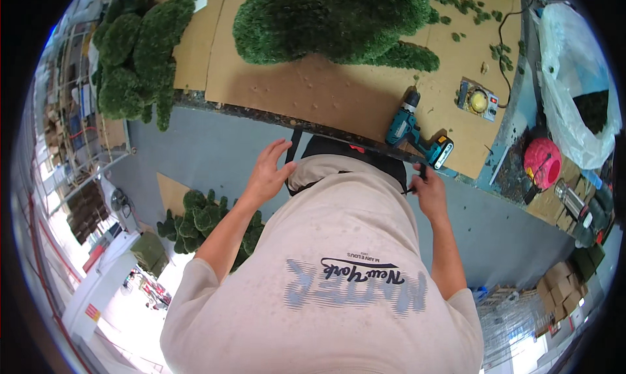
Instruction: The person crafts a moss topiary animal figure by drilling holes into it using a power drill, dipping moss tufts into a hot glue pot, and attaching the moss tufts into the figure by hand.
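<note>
My left hand (267,173) is beside my waist on the left, its fingers stretched out and apart. Next to its fingertips hangs a black strap (294,146), joined to the dark cloth (326,148) at my waist; whether they touch is hard to tell. On the other side of my waist, my right hand (430,193) is closed, its fingers pinching a short black strap (422,172). A teal and black cordless drill (403,128) lies at the table's near edge, just beyond my right hand. Past it rests a large green figure (332,22) covered in artificial grass.
Brown board (293,90) covers the table. Green scraps (460,6) and a small device with a round yellow part (478,101) lie at right. Beyond are a plastic bag (554,61) and a pink container (542,162). More grassy figures (140,55) stand at left.
</note>
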The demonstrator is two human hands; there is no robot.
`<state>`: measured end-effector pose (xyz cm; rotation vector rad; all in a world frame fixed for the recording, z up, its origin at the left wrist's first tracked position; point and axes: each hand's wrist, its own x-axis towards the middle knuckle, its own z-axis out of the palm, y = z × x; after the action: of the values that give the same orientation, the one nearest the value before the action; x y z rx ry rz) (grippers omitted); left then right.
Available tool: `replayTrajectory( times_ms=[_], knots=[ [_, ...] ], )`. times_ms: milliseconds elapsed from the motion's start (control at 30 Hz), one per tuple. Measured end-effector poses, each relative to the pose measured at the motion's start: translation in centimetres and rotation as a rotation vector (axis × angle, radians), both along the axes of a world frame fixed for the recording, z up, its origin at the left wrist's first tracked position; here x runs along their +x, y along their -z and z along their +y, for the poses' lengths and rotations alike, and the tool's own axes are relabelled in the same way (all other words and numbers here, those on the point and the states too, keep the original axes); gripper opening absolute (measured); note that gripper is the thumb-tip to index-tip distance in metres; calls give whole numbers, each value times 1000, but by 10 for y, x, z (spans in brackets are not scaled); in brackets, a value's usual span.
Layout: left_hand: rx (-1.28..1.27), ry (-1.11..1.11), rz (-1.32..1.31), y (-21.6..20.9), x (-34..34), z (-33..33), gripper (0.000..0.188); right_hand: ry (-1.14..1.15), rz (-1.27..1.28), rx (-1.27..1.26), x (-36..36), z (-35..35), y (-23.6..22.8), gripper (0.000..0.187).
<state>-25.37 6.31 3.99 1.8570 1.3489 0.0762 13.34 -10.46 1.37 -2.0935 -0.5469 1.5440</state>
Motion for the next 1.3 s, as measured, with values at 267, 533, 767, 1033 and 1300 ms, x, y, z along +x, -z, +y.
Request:
replayTrajectory(
  times_ms=[267, 533, 767, 1033, 1300],
  knots=[
    [-952, -425, -196, 33, -46, -70, 46, 108, 351, -429, 31, -111, 8, 30],
    [-214, 53, 56, 44, 52, -54, 57, -81, 174, -234, 66, -120, 47, 24],
    [347, -51, -175, -2, 127, 98, 45, -407, -438, 408, 115, -5, 32, 22],
    [467, -336, -243, -19, 131, 298, 56, -88, -364, 628, 90, 157, -9, 42],
    [-101, -727, -116, 90, 10, 362, 70, 402, 260, 597, 86, 250, 5, 70]
  ],
)
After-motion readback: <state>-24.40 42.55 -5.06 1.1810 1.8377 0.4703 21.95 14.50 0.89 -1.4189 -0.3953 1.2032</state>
